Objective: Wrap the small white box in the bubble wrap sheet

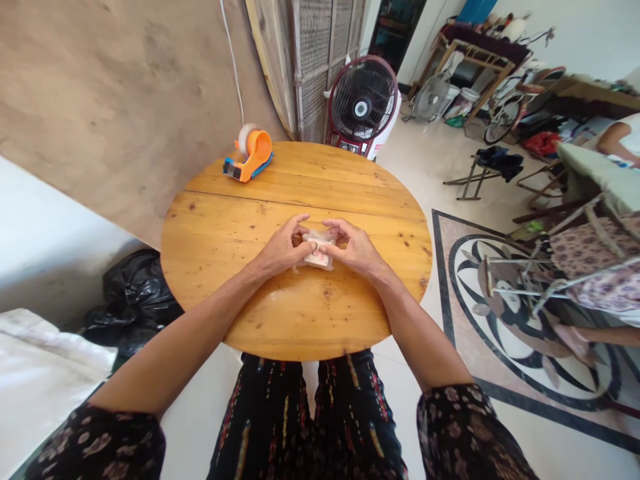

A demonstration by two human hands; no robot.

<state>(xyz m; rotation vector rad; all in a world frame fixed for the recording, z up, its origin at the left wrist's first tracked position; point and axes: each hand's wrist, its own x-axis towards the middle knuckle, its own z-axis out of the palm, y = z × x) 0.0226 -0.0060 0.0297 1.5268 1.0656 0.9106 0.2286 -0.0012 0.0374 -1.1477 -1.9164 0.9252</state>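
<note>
While both hands meet at the middle of the round wooden table (pixel 225 267), a small packet (pixel 319 250) of pale paper or plastic with a reddish print lies between them, low over the table top; whether it touches the wood I cannot tell. At the far left edge of the table stands an orange tape dispenser (pixel 251 157), well apart from the hands. The left hand (pixel 283 248) comes from the left, its fingers (pixel 299 221) curled and pinching the left end of the packet, thumb underneath. The packet sits exactly in the gap between the two sets of fingertips and is partly hidden by them. The right hand (pixel 356 248) holds the right end in the same way, fingers bent over the top edge. Behind the table, to the right, a red fan (pixel 364 101) stands on the floor.
</note>
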